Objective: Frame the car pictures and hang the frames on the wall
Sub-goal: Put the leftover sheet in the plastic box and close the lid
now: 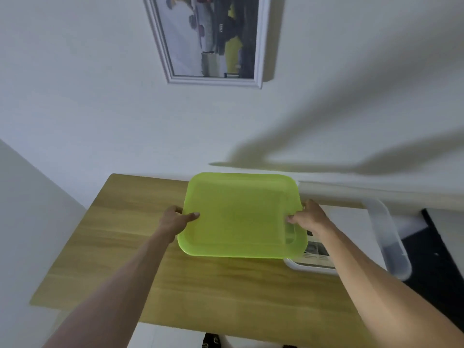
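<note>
I hold a lime-green plastic tray above the wooden table. My left hand grips its left edge, thumb on top. My right hand grips its right edge the same way. A white frame with a car picture hangs on the wall above the table. A second white frame with a picture in it lies on the table, partly hidden under the tray and my right forearm.
A clear plastic container stands at the table's right end beside a dark surface. The white wall runs behind the table, with arm shadows on its right part. Floor shows below the table's near edge.
</note>
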Motion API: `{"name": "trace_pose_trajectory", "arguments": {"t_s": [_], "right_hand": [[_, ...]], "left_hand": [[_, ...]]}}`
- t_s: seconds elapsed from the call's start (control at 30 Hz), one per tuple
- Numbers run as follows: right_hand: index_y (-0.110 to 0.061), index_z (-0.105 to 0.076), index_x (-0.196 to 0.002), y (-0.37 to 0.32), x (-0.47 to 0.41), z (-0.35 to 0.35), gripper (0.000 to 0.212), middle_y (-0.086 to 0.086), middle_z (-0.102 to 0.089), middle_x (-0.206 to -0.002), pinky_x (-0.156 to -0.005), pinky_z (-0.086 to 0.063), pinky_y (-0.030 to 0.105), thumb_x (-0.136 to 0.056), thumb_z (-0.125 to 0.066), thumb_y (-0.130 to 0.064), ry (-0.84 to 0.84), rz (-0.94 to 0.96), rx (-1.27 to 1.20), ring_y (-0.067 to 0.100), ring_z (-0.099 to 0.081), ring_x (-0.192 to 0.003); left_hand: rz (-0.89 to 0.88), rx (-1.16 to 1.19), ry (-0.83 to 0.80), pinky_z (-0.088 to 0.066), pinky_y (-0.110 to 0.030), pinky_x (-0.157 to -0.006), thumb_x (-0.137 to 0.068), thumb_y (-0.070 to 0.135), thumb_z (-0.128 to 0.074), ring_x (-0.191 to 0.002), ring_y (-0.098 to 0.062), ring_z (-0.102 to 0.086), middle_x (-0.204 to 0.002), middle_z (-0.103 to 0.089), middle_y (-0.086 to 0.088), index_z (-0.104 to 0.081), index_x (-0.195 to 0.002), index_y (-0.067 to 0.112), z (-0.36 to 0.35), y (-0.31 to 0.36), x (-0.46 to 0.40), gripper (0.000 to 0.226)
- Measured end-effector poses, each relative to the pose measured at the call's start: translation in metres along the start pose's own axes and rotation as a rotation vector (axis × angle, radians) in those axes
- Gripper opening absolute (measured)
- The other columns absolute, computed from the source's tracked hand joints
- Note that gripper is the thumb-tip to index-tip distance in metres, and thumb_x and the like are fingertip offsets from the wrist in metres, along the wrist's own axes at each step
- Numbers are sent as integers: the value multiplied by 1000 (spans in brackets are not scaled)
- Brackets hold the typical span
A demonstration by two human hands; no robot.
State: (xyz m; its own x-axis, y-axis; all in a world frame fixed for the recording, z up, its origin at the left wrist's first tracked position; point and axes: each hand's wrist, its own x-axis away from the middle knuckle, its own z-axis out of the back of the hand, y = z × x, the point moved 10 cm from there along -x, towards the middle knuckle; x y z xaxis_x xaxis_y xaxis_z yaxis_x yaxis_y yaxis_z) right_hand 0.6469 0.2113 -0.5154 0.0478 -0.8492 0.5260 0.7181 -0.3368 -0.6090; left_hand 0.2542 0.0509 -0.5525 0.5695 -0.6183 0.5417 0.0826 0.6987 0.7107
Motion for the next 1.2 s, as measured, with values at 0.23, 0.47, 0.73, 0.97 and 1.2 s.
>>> {"name": "trace_pose_trajectory", "arguments": {"t_s": [0.23,0.47,0.73,0.97,1.2], "right_hand": [[-9,-54,-110,113,-5,127,49,9,-69,-106,-92,-55,44,-73,-85,-16,129,-89,-11,29,-67,-100],[-5,-44,-138,180,-21,193,73,13,-62,-126,-89,-51,36,-77,-83,-17,165,-113,0,31,-61,-113],[-8,-46,-132,208,-46,200,63,13,-60,-126,-78,-44,30,-81,-80,-21,109,-154,50,31,-59,-112],[-11,-56,-107,213,-66,207,35,10,-65,-112,-72,-44,28,-82,-78,-22,55,-136,164,23,-57,-89],[-12,-52,-109,215,-72,203,43,8,-63,-106,-72,-52,33,-78,-77,-28,10,-128,207,23,-60,-89]], "left_hand": [[-56,-85,-114,-51,-37,-73,-69,37,-87,-92,-28,-62,-101,-65,-9,-57,-104,8,-148,57,60,55],[-58,-191,-54,-54,-41,-80,-67,44,-86,-92,-29,-62,-99,-66,-8,-60,-100,9,-233,74,93,55],[-68,-263,25,-49,-38,-81,-71,43,-83,-104,-32,-61,-106,-67,-13,-64,-108,7,-261,92,106,55],[-75,-332,84,-42,-34,-73,-73,43,-81,-107,-32,-60,-116,-66,-14,-60,-122,7,-274,96,114,65],[-19,-408,97,-39,-32,-60,-71,43,-83,-83,-29,-61,-98,-70,-13,-65,-91,7,-275,99,110,45]]}}
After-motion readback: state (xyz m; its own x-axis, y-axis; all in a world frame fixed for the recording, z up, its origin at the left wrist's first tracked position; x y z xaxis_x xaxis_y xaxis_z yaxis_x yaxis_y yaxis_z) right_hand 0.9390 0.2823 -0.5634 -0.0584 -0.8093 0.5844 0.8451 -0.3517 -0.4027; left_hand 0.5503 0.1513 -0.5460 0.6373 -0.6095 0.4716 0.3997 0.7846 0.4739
